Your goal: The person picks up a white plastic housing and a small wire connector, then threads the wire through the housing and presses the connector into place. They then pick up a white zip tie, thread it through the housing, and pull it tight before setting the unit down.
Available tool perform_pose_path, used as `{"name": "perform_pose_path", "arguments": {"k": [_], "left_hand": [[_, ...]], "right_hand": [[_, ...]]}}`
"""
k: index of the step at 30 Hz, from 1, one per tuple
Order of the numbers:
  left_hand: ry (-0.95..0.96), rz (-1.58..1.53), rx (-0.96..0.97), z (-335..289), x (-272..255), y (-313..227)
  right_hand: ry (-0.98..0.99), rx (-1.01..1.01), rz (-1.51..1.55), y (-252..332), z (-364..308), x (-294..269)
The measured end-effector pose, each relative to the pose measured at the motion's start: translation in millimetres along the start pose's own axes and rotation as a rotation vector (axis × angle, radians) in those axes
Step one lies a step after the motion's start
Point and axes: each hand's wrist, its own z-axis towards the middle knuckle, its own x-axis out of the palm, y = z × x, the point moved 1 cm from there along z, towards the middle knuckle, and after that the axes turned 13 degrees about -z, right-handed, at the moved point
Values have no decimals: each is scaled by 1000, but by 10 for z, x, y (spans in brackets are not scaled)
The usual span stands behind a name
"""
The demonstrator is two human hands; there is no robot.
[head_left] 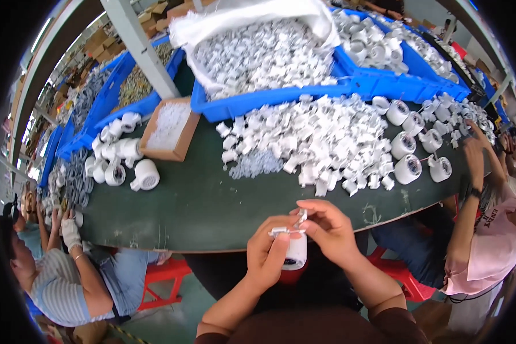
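Observation:
Just off the table's near edge, my left hand point(264, 255) is closed round a white cylindrical housing point(296, 252) with a dark, patterned lower end. By the left thumb, at the top of the housing, sits a white plastic bracket point(278, 231). My right hand point(332, 232) pinches a small white plastic piece point(303, 215) just above the housing; a thin reddish strand shows between the two hands. The fingers partly hide how these parts meet. Beyond my hands lies a large heap of small white plastic parts point(327, 132), with small translucent pieces point(257, 165) at its near left.
White cylindrical housings stand at the right point(407, 169) and left point(146, 175) of the green table point(206, 212). A cardboard box point(180, 146) holds small clear pieces. Blue bins point(223, 109) line the back beside a metal post point(146, 51). Other people work at both sides, near red stools point(165, 278).

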Motion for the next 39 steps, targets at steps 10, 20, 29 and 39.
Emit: {"name": "perform_pose_path", "arguments": {"k": [10, 20, 29, 39], "left_hand": [[-154, 564, 182, 151, -209, 41], [-63, 753, 226, 201, -112, -37], [-66, 760, 288, 174, -102, 34], [-28, 713, 334, 193, -264, 43]], "right_hand": [[19, 5, -69, 208, -44, 51], [8, -4, -353, 147, 86, 195], [-207, -194, -573, 96, 55, 403], [-75, 25, -257, 75, 85, 357]]}}
